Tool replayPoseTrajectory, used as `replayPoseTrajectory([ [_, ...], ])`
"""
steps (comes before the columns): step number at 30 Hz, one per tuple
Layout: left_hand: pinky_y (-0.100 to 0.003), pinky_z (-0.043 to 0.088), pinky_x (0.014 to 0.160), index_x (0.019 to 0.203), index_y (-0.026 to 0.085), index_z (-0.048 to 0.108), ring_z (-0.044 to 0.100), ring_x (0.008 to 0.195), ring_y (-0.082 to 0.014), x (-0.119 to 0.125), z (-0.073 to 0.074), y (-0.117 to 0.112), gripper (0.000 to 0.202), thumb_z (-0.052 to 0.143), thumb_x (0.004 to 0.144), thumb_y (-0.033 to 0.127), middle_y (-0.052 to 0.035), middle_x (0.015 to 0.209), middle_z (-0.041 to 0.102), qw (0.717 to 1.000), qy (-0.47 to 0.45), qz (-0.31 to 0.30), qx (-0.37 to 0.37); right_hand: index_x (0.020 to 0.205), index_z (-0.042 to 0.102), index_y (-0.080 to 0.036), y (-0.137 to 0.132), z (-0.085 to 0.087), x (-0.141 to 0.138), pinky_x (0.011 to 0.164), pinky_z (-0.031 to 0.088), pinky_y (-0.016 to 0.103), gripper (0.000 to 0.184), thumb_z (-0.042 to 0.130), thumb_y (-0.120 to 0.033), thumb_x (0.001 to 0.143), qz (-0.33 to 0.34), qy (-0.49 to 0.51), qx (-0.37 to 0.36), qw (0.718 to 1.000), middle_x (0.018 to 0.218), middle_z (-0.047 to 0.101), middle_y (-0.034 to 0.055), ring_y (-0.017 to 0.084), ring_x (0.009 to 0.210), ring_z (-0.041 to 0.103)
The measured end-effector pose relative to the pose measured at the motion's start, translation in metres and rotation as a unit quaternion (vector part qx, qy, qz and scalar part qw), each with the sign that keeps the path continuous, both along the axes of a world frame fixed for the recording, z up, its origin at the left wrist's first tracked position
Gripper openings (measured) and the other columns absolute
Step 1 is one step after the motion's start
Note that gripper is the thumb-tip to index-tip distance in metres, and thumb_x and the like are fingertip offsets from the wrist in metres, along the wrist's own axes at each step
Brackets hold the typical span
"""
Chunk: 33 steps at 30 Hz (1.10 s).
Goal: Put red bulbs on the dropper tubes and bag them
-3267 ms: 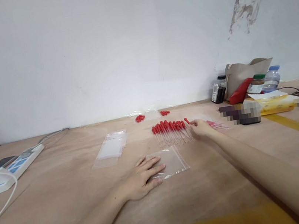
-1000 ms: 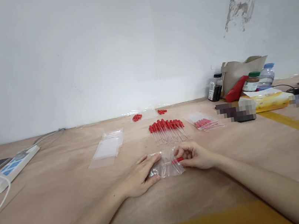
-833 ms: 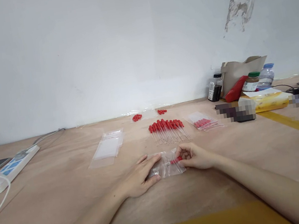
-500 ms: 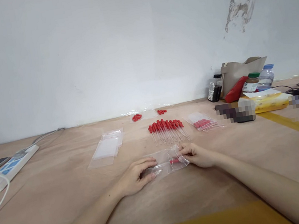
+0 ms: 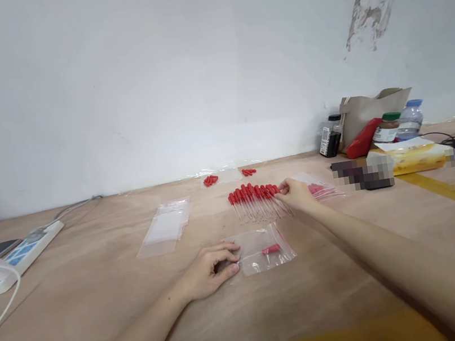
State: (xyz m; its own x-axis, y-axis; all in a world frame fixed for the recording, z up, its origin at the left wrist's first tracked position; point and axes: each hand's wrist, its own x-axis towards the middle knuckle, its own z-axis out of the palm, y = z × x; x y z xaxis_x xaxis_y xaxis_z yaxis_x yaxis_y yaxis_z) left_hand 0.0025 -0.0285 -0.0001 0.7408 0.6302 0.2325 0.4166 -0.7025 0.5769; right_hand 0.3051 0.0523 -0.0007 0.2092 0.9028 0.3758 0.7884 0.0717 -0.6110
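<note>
A clear zip bag (image 5: 250, 238) lies flat in front of me, with one red-bulbed glass dropper (image 5: 270, 249) inside, its bulb toward the zip end at the right. My left hand (image 5: 214, 269) keeps hold of the bag's left end, thumb and fingers at its edge. Beyond the bag is a fanned row of droppers (image 5: 252, 192), red bulbs away from me and clear tips nearer. At the row's right end, my right hand (image 5: 296, 194) is closed with its fingertips on a red bulb; the fingers partly hide that dropper.
Flat clear bags (image 5: 166, 225) lie stacked at the left. Filled bags (image 5: 324, 189) lie behind my right hand. Loose red bulbs (image 5: 211, 180) sit near the wall. A power strip (image 5: 39, 244) is far left; bottles (image 5: 410, 120) and a yellow tissue pack (image 5: 420, 160) stand right.
My right hand has let go of the bag's zip end and moved up and right to the dropper row. The bag now lies flatter. My left hand has stayed at the bag.
</note>
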Motion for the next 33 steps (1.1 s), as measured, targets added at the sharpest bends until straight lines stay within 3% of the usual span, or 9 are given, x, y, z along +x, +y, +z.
replayPoseTrajectory([
  [5,-0.036,0.038,0.096,0.095,0.019,0.062,0.047,0.114,-0.0198,0.0,-0.001,0.0,0.022,0.05,0.083,0.034,-0.0074,0.116,0.057,1.0,-0.004,-0.002,0.013,0.077,0.059,-0.015,0.018,0.002,-0.006,0.061,0.039,0.025,0.02,0.061,-0.025,0.059,-0.056,0.002,-0.064,0.996,0.074,0.062,0.0066,0.018,0.072,0.057],
  [12,-0.034,0.04,0.094,0.096,0.019,0.062,0.046,0.115,-0.0198,0.0,-0.001,0.0,0.022,0.05,0.084,0.032,-0.0074,0.117,0.057,1.0,0.002,0.0,0.013,0.07,0.061,-0.015,0.022,0.006,-0.008,0.055,0.038,0.025,0.016,0.063,-0.018,0.055,-0.047,0.029,-0.106,0.993,0.065,0.061,0.0068,0.019,0.066,0.058],
  [16,-0.034,0.039,0.094,0.098,0.019,0.062,0.047,0.114,-0.0199,0.0,-0.001,0.0,0.022,0.051,0.083,0.032,-0.0074,0.117,0.057,1.0,-0.003,-0.003,0.014,0.091,0.059,-0.011,0.019,0.014,-0.006,0.059,0.04,0.025,0.033,0.062,-0.019,0.059,-0.048,0.051,-0.09,0.993,0.072,0.062,0.0078,0.019,0.07,0.059],
  [19,-0.035,0.039,0.095,0.101,0.019,0.062,0.047,0.114,-0.0205,0.0,-0.002,0.001,0.024,0.052,0.083,0.031,-0.0074,0.117,0.056,1.0,-0.002,-0.002,0.015,0.114,0.045,-0.011,0.004,0.017,-0.003,0.054,0.041,0.023,0.052,0.057,-0.021,0.065,-0.018,0.106,-0.061,0.992,0.067,0.06,0.002,0.014,0.06,0.057],
  [23,-0.036,0.037,0.096,0.101,0.02,0.062,0.047,0.114,-0.0202,0.0,-0.003,0.001,0.024,0.051,0.084,0.031,-0.007,0.117,0.056,1.0,-0.002,-0.004,0.017,0.125,0.026,-0.015,-0.031,0.013,-0.002,0.04,0.039,0.021,0.064,0.052,-0.018,0.066,0.055,0.282,-0.009,0.958,0.052,0.045,-0.0091,0.01,0.04,0.048],
  [28,-0.036,0.038,0.096,0.102,0.021,0.062,0.047,0.114,-0.0202,0.0,-0.001,0.001,0.024,0.05,0.084,0.031,-0.0062,0.117,0.056,1.0,0.008,-0.005,0.02,0.115,0.03,-0.019,-0.066,-0.002,-0.009,0.041,0.046,0.023,0.058,0.057,-0.023,0.064,0.07,0.392,0.028,0.917,0.054,0.044,-0.01,0.011,0.043,0.052],
  [33,-0.036,0.037,0.097,0.111,0.024,0.059,0.045,0.115,-0.02,0.001,-0.001,0.0,0.029,0.048,0.085,0.031,-0.0049,0.121,0.054,0.999,0.027,-0.009,0.037,0.104,0.033,-0.022,-0.075,-0.02,-0.02,0.053,0.052,0.028,0.053,0.064,-0.035,0.063,0.091,0.458,0.029,0.884,0.061,0.053,-0.0066,0.013,0.052,0.059],
])
